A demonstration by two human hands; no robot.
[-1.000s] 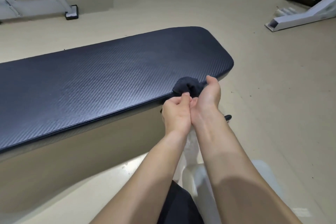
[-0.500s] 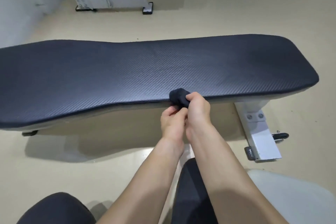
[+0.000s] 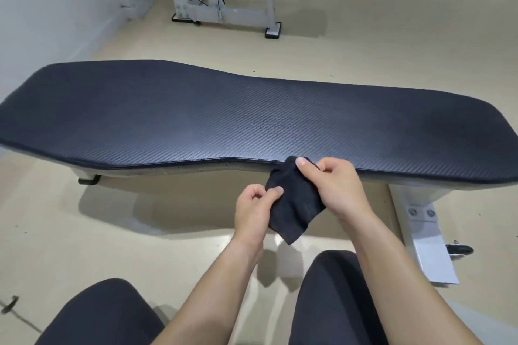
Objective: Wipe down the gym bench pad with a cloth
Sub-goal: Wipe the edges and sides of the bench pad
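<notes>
A: Where is the small dark folded cloth (image 3: 294, 204)?

B: In front of the near edge of the long dark-blue ribbed bench pad (image 3: 238, 123), held between both hands. Its top corner overlaps the pad's edge in this view; whether it touches, I cannot tell.

A: And the hands?

B: The right hand (image 3: 333, 190) pinches the upper corner, thumb on top. The left hand (image 3: 252, 210) is curled closed, nipping the cloth's left edge.

A: Beyond the pad?

B: A white metal gym machine frame (image 3: 224, 11) on the beige floor (image 3: 392, 36).
</notes>
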